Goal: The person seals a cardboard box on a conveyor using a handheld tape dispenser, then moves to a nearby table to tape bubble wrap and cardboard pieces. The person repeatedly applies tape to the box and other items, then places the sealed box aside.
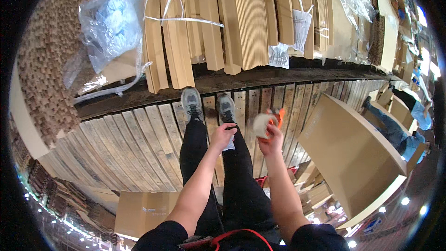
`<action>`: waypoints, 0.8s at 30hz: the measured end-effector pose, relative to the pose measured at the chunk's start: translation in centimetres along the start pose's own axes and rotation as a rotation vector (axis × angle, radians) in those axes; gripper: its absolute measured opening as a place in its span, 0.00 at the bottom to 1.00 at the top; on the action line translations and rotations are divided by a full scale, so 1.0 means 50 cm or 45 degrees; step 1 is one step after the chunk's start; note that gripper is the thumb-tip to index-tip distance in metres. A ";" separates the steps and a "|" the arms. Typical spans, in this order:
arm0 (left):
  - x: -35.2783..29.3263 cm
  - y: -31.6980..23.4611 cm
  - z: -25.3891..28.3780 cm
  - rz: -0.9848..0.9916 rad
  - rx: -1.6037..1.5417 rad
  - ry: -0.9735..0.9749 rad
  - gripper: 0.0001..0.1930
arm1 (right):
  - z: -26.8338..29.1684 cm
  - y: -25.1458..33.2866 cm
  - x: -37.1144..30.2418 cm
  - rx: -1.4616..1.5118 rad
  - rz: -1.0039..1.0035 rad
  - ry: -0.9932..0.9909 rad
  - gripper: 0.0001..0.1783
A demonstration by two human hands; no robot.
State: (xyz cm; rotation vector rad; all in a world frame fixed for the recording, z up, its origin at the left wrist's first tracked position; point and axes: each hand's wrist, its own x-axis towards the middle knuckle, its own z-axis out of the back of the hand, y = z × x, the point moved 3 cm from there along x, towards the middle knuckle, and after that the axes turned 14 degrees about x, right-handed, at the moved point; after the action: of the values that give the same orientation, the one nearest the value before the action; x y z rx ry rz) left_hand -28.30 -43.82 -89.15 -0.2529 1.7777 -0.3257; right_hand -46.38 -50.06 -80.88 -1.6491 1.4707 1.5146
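Observation:
My right hand (271,142) is wrapped round an orange tape dispenser (280,117), which carries a thick roll of pale tape (261,125). The dispenser is held up in front of my right leg. Over my thighs, to the left of it, my left hand (223,135) is closed with its fingers pinched together. A small, pale, see-through scrap (230,144) shows below those fingers; its kind is too small to make out. The two hands are apart.
Long folded cardboard strips (253,18) lie bundled ahead of my shoes. A clear plastic bag (114,23) sits left on stacked brown cardboard (44,60). Wooden slats (139,135) form the floor. A large cardboard box (350,146) stands right, near another person (395,132); a carton (144,211) lies lower left.

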 end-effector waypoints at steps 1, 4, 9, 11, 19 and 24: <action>0.004 -0.004 -0.009 -0.093 -0.024 0.010 0.16 | 0.061 0.038 -0.034 -0.055 0.009 -0.325 0.17; 0.022 -0.051 0.068 -0.226 0.267 -0.268 0.19 | 0.063 0.076 -0.118 -0.012 0.035 -0.316 0.15; 0.078 -0.367 0.230 -0.438 1.021 -0.821 0.28 | -0.032 0.092 -0.111 -0.037 0.104 0.080 0.23; 0.125 -0.473 0.319 -0.452 1.360 -1.075 0.30 | -0.059 0.036 -0.050 -0.101 0.067 0.236 0.24; 0.314 -0.667 0.313 -0.258 2.678 -0.646 0.12 | 0.022 -0.117 0.151 -0.358 -0.268 0.001 0.27; 0.311 -0.783 0.293 -0.608 1.213 -1.370 0.22 | 0.032 -0.062 0.231 -0.540 -0.343 0.038 0.25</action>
State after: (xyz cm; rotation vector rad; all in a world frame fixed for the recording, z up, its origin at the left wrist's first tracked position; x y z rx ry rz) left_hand -17.70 -87.02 -92.66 -0.1078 0.3735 -1.0888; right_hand -46.32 -52.17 -92.76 -2.0203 0.9292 1.7289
